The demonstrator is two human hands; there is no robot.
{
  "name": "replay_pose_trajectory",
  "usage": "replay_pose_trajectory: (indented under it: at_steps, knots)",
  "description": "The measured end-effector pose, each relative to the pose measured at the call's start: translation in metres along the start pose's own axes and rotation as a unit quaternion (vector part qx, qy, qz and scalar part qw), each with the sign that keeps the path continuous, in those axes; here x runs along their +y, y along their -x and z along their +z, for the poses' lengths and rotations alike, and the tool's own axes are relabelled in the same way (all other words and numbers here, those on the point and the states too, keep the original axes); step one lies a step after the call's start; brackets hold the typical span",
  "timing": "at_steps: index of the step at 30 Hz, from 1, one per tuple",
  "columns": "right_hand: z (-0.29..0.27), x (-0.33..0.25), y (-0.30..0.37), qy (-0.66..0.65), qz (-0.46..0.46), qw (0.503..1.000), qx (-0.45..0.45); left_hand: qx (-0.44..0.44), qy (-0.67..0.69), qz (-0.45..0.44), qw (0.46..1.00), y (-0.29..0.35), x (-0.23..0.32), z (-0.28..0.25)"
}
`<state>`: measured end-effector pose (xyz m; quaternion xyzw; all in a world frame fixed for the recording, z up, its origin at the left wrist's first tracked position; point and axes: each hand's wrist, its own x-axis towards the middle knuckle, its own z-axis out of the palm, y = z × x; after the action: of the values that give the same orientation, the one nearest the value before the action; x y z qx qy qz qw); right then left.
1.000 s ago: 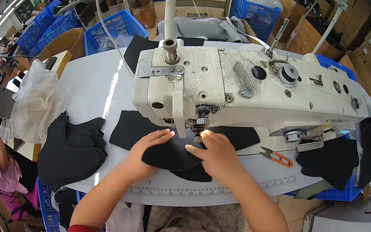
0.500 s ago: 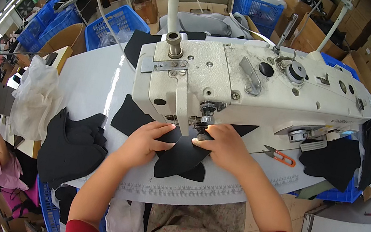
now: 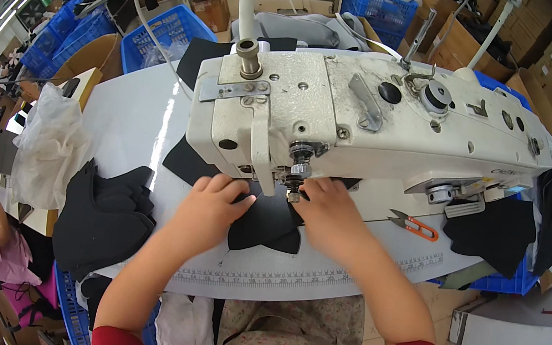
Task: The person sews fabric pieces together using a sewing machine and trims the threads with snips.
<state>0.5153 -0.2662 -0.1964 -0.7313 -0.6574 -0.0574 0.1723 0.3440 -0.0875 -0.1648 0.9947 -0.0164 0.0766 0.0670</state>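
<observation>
Both hands lie flat, fingers spread, on one black fabric piece (image 3: 266, 223) at the frame's centre, under the needle of the single white sewing machine (image 3: 363, 125): left hand (image 3: 210, 211), right hand (image 3: 329, 213). Since the earlier frame they have crept closer to the needle. One orange snips (image 3: 413, 225) rests on the counter (image 3: 128, 124); one black stack (image 3: 103, 217) lies lower left.

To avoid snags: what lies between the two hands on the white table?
In the head view, only the black fabric piece lies between left hand and right hand.
</observation>
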Motion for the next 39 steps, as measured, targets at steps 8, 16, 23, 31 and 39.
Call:
replay_pose_trajectory:
  at_steps: [8,16,23,31,39]
  knots:
    - [0.01,-0.037,-0.002,-0.009,0.148,0.989,0.025,0.029,0.037,-0.109,0.993,0.009,0.019,0.021]
    - [0.009,-0.008,0.006,-0.06,0.11,0.992,0.03,0.083,0.063,-0.126,0.987,0.007,0.023,0.029]
    - [0.01,-0.002,0.008,-0.081,0.09,0.993,0.014,0.068,0.09,-0.09,0.99,0.013,0.009,0.024]
    - [0.011,-0.006,0.002,-0.067,0.112,0.991,0.007,0.07,0.088,-0.095,0.989,0.007,0.007,0.026]
    - [0.018,-0.002,-0.004,-0.039,0.093,0.993,0.064,0.053,0.074,-0.104,0.99,0.002,-0.002,0.028]
